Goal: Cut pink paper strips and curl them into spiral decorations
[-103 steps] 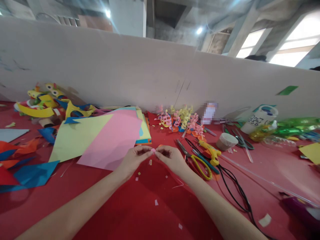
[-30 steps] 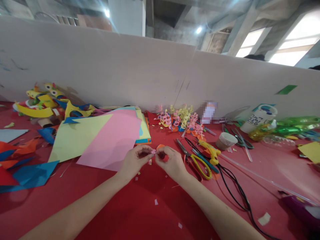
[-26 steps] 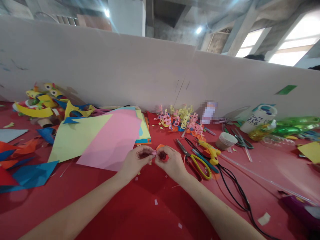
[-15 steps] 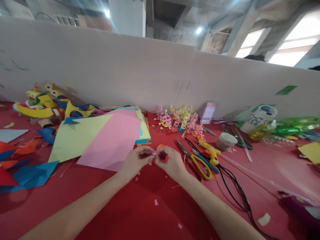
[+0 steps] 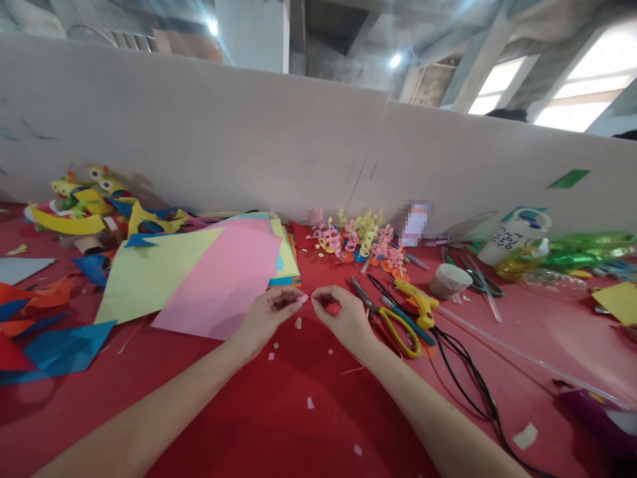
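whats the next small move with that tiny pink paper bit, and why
Probably bring the right hand across so its fingertips pinch the pink paper bit too. The bit sits only at the fingertips of the left hand, the right hand curls a small gap away from it, and it looks too tiny to work one-handed.

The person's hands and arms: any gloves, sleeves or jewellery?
No gloves on the left hand or the right hand, and no ring, watch or bracelet shows. Both forearms are uncovered down to the picture's lower edge, so no sleeve is in view.
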Action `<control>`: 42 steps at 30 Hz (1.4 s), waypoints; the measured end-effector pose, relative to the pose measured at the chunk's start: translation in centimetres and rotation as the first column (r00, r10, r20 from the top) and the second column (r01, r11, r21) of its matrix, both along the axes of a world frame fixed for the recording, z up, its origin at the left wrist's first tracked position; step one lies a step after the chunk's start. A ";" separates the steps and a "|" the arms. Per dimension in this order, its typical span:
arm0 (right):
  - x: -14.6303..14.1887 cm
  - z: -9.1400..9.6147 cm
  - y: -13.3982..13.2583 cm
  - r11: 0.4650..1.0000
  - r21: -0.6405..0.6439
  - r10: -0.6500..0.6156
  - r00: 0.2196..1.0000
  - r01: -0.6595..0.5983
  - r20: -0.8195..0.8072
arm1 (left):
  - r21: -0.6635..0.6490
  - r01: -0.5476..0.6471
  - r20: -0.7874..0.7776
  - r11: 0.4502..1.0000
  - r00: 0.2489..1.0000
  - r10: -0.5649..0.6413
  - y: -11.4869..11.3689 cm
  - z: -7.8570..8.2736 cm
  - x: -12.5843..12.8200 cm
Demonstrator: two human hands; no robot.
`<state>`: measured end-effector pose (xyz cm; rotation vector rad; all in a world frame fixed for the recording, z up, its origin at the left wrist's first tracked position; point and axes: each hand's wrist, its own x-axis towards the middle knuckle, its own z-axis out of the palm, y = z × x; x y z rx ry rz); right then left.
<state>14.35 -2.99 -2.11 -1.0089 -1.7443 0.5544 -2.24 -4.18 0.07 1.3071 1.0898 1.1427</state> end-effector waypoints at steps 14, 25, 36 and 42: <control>0.1 0.3 -0.1 0.994 0.099 0.034 0.992 -0.047 0.125 | 0.082 0.116 -0.123 0.990 0.987 -0.106 0.4 -0.6 -0.4; -0.1 0.3 -0.4 0.955 0.293 -0.033 0.961 -0.051 0.274 | 0.054 0.143 -0.139 0.988 0.981 -0.134 0.2 -0.6 -0.1; 0.1 0.6 -0.4 0.983 0.177 0.000 0.974 -0.041 0.228 | 0.102 0.145 -0.179 0.984 0.976 -0.125 0.4 -0.1 -0.4; 0.0 0.7 -0.4 0.982 0.183 -0.005 0.970 -0.041 0.242 | 0.103 0.143 -0.178 0.984 0.976 -0.123 0.1 0.2 -0.3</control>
